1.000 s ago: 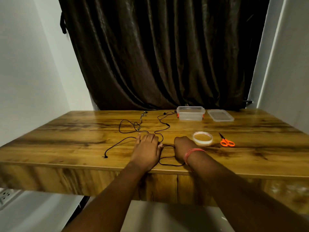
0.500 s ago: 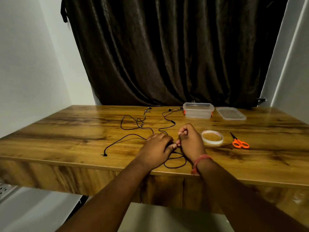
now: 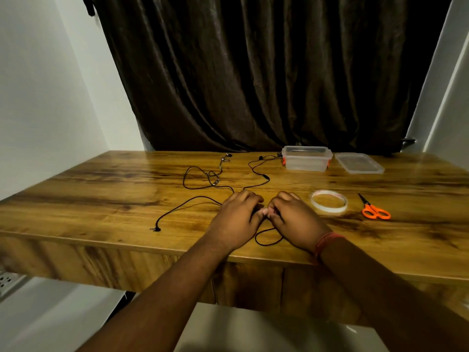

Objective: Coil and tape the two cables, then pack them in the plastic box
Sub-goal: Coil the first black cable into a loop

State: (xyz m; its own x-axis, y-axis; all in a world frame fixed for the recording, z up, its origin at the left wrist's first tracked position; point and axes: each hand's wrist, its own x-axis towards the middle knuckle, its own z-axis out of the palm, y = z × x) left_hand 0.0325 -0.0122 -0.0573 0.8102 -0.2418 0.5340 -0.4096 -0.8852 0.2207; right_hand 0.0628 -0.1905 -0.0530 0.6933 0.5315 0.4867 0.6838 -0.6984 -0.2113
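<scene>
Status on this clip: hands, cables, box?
Left hand and right hand pinch black cable. Second cable loose. Plastic box open. No obstruction.

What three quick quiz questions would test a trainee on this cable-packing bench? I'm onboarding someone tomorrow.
1. True or false: the lid is on the plastic box.
2. Which lies nearer the right hand: (a) the tape roll or (b) the scissors?
3. What do the left hand and right hand both pinch?

Key
1. False: it lies on the table beside the box.
2. (a)
3. A black cable, still uncoiled.
</scene>
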